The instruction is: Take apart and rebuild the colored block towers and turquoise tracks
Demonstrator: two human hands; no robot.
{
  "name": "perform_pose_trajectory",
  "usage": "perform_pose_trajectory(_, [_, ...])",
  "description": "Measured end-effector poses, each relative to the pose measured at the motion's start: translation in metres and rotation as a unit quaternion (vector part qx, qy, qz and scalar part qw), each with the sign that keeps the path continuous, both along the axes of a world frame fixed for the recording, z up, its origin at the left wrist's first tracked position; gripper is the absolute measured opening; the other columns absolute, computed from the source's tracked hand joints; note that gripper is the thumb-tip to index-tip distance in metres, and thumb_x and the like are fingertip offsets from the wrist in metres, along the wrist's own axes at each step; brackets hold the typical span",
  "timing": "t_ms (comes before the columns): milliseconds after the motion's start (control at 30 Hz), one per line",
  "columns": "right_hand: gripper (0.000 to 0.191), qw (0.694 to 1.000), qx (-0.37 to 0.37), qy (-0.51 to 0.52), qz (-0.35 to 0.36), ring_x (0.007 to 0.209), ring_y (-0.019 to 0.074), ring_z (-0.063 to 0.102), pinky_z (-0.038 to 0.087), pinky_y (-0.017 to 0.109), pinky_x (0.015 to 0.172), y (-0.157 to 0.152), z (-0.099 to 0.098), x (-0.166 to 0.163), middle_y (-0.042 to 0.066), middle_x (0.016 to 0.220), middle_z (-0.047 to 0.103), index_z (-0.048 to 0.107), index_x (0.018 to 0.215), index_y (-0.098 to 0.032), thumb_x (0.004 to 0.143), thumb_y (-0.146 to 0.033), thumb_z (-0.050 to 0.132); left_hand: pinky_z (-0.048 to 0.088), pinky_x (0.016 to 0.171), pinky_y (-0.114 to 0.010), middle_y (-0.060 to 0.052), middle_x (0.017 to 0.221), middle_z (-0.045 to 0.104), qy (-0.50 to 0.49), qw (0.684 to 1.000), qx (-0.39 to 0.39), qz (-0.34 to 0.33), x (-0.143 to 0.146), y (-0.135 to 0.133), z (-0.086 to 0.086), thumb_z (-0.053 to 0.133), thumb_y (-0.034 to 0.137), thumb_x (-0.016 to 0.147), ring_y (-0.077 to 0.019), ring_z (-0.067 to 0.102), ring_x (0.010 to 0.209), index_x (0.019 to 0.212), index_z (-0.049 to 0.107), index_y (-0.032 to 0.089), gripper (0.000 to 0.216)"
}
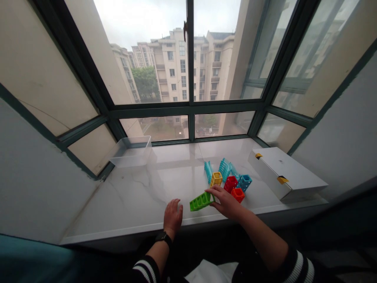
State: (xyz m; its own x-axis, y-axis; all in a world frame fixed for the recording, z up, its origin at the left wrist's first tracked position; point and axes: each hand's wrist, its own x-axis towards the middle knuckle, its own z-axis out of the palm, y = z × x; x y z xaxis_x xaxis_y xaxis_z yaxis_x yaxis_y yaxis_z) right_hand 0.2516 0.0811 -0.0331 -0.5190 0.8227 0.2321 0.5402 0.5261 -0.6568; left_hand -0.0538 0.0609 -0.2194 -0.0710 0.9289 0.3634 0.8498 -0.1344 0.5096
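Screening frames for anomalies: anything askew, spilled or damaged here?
Nothing looks spilled or broken; the green toy in the right hand shows no visible damage. One oddity: the right-side wall meets the window frame in a ragged line, where a straight edge would be expected.

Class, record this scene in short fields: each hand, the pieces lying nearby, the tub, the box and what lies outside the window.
Right hand: holds the green piece by one end
Left hand: nothing visible in it; left of the green piece
Left wrist: dark watch
Pieces nearby: yellow, red, orange-red, several blue
Surface: white sill
Tub: clear, on the sill's far left
Box: white, at right, lid closed
Outside window: buildings, tree
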Motion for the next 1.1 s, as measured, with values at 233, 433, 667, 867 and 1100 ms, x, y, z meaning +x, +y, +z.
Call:
perform_pose_trajectory(233, [0.049,0.996,-0.039,0.078,-0.032,0.120,0.0269,0.063,0.052,0.044,0.109,-0.008,-0.053,-0.032,0.008,0.125,0.064,0.064,0.129,-0.028,0.083,-0.014,0.071,0.045,0.120,-0.050,-0.013,0.145,0.061,-0.159,0.987,0.013,0.008,-0.011,-0.002,0.029,0.025,0.043,0.109,-0.0253,0.055,0.139,0.144,0.054,0.020,0.051])
perform_pose_trajectory(433, [0.044,0.984,-0.084,0.151,-0.033,0.112,0.0247,0.066,0.056,0.042,0.103,0.008,-0.099,-0.044,0.006,0.117,0.064,0.062,0.122,-0.025,0.080,-0.018,0.071,0.026,0.129,-0.059,-0.013,0.153,0.056,0.032,0.982,0.007,-0.185,-0.005,-0.006,0.086,0.056,0.057,0.098,-0.0336,0.048,0.146,0.152,0.051,0.025,0.062])
perform_pose_trajectory(667, [0.045,0.977,-0.136,0.146,-0.079,0.113,0.0247,0.070,0.057,0.043,0.103,0.026,-0.137,-0.060,0.007,0.120,0.069,0.059,0.122,-0.025,0.079,-0.019,0.071,0.052,0.103,-0.043,-0.010,0.130,0.068,0.126,0.969,-0.057,-0.203,-0.004,0.023,0.079,0.064,0.040,0.099,-0.0281,0.065,0.117,0.147,0.054,0.026,0.051])
perform_pose_trajectory(867, [0.055,0.989,-0.098,0.063,-0.087,0.124,0.0278,0.065,0.051,0.046,0.111,0.029,-0.148,-0.058,0.011,0.130,0.068,0.059,0.131,-0.023,0.078,-0.010,0.068,0.046,0.106,-0.041,-0.009,0.131,0.066,0.197,0.955,-0.096,-0.199,0.001,0.032,0.069,0.067,0.035,0.099,-0.0268,0.062,0.118,0.143,0.054,0.027,0.046])
perform_pose_trajectory(1100, [0.058,0.997,0.002,-0.064,-0.040,0.123,0.0275,0.060,0.047,0.042,0.112,0.026,-0.140,-0.066,0.010,0.131,0.065,0.063,0.143,-0.027,0.087,-0.014,0.073,0.043,0.102,-0.045,-0.009,0.132,0.065,0.236,0.952,-0.113,-0.161,0.013,0.029,0.056,0.068,0.038,0.098,-0.0301,0.059,0.120,0.142,0.054,0.027,0.047])
